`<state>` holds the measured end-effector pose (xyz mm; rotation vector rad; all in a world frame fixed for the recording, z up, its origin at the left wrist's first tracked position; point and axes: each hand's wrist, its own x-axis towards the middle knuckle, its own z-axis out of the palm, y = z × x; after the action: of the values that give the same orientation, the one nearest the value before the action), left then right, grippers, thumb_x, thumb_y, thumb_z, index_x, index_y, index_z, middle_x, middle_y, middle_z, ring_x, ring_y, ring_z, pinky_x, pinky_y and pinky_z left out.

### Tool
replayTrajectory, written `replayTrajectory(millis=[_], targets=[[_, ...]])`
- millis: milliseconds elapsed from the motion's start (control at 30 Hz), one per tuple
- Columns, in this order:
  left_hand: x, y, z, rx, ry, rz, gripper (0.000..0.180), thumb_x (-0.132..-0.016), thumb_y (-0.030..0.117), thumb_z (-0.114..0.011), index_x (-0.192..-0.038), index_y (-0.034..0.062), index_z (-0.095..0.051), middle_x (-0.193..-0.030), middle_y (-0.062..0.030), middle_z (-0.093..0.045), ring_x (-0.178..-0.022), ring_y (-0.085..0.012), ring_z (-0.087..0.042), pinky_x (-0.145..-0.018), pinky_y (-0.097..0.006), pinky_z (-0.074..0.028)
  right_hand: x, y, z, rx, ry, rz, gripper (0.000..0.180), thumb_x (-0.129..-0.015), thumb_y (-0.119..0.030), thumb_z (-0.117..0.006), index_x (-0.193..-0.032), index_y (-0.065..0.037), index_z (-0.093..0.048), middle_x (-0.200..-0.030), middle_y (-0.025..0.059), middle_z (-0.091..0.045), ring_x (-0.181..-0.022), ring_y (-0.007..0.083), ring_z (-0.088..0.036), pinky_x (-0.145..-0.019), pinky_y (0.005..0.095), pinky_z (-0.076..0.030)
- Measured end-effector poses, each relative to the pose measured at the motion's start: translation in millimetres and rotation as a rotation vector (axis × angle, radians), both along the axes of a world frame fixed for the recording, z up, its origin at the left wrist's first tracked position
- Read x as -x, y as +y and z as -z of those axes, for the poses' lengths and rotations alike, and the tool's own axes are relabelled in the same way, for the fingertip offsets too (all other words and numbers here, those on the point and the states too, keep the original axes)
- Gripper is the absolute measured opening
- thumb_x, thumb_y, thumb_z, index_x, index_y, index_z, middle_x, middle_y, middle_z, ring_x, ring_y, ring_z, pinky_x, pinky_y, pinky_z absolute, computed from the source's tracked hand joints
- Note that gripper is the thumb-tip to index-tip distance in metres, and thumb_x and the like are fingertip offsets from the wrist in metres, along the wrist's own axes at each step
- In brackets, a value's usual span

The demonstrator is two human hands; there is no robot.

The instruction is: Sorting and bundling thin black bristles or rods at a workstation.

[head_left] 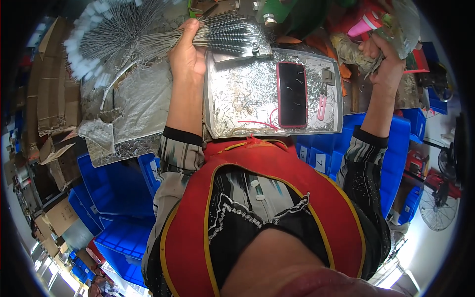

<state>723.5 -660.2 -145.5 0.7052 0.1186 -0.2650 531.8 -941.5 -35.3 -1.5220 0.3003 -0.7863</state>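
Observation:
At the upper left my left hand (188,54) is closed round a fanned bundle of thin twisted-wire rods (163,42), thumb on top. Their dark, spiral-ridged ends (227,34) point right, over a shiny metal block (257,44). Beyond the hand on the left lies a larger heap of wires with white, brush-like tips (81,59). My right hand (386,57), at the upper right, has its fingers curled at a lumpy pale wrapped thing (346,47). A pink and red piece (365,24) sits just above those fingers. What they grip is partly hidden.
A shallow tray (210,109) between my arms holds metal clippings, a phone (292,94) and a small pink-handled tool (321,106). Green machine parts (284,12) stand behind it. Blue bins (109,185) are below the bench on both sides; a fan (439,208) stands far right.

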Motion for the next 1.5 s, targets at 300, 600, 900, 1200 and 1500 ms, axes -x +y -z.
replayTrajectory(millis=[300, 600, 900, 1200, 1500], targets=[[8.9, 8.0, -8.4, -0.177, -0.103, 0.154, 0.032, -0.068, -0.006, -0.064, -0.098, -0.0031, -0.055, -0.089, -0.0119, -0.061, -0.080, -0.0175, -0.059, -0.071, -0.029, -0.050, -6.1, 20.8, -4.8, -0.008, 0.002, 0.109, 0.023, -0.076, -0.001, -0.049, -0.054, -0.003, -0.044, -0.051, 0.0046, -0.037, -0.050, 0.0171, -0.043, -0.061, 0.0321, -0.042], [15.9, 2.2, 0.0, -0.154, -0.136, -0.060, 0.035, -0.066, -0.008, -0.065, -0.099, -0.0055, -0.053, -0.089, -0.0135, -0.059, -0.077, -0.0185, -0.059, -0.065, -0.025, -0.050, -2.8, 7.9, -1.5, -0.008, 0.007, 0.071, 0.016, -0.075, -0.003, -0.052, -0.059, 0.002, -0.050, -0.052, 0.0070, -0.042, -0.052, 0.0191, -0.046, -0.060, 0.0321, -0.043], [2.3, 1.6, -3.4, -0.248, -0.191, 0.019, 0.036, -0.065, -0.007, -0.067, -0.098, -0.0049, -0.055, -0.085, -0.0122, -0.061, -0.075, -0.0171, -0.061, -0.065, -0.026, -0.051, -2.5, 9.1, -1.2, -0.041, -0.003, -0.006, 0.018, -0.076, -0.003, -0.051, -0.059, 0.002, -0.050, -0.053, 0.0068, -0.041, -0.053, 0.0191, -0.046, -0.060, 0.0327, -0.043], [4.4, -3.3, -6.1, -0.215, -0.166, -0.040, 0.034, -0.064, -0.008, -0.067, -0.095, -0.0047, -0.056, -0.083, -0.0115, -0.061, -0.071, -0.0168, -0.060, -0.063, -0.024, -0.052, -4.0, 10.4, -1.6, 0.040, -0.068, 0.060, 0.013, -0.074, -0.001, -0.052, -0.063, 0.006, -0.054, -0.050, 0.0087, -0.044, -0.049, 0.0202, -0.049, -0.056, 0.0330, -0.045], [4.9, -4.8, -2.6, -0.257, -0.196, -0.043, 0.033, -0.065, -0.006, -0.067, -0.095, -0.0031, -0.056, -0.081, -0.0093, -0.060, -0.065, -0.0131, -0.058, -0.048, -0.022, -0.045, -1.3, 12.8, 10.4, -0.056, -0.095, 0.077, 0.015, -0.071, 0.000, -0.054, -0.058, 0.004, -0.051, -0.050, 0.0093, -0.045, -0.048, 0.0198, -0.049, -0.056, 0.0337, -0.045]])
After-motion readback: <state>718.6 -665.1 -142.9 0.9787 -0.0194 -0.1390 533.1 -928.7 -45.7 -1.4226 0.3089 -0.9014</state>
